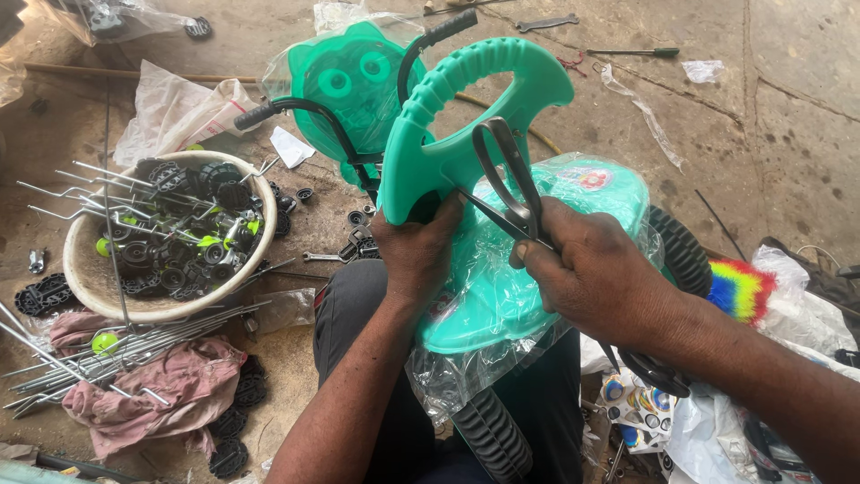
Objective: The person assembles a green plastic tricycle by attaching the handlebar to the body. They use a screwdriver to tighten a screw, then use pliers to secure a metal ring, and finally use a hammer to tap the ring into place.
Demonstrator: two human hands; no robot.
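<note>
A green plastic toy tricycle [475, 125] stands in front of me, its seat [502, 287] still wrapped in clear plastic film. My left hand [417, 251] grips the base of the green backrest. My right hand [582, 264] holds dark metal scissors [511, 179], whose blades point up against the backrest. Black handlebars [305, 112] and a green face-shaped front panel [354, 76] sit beyond the backrest. Black ribbed wheels [676, 246] show at the right and below the seat.
A white bowl [85, 278] of black wheels and metal parts sits at the left, with metal rods [107, 350] and a pink cloth [161, 394] beside it. A wrench [546, 22] and screwdriver [632, 52] lie on the concrete floor at the back. A rainbow tassel [739, 291] lies at the right.
</note>
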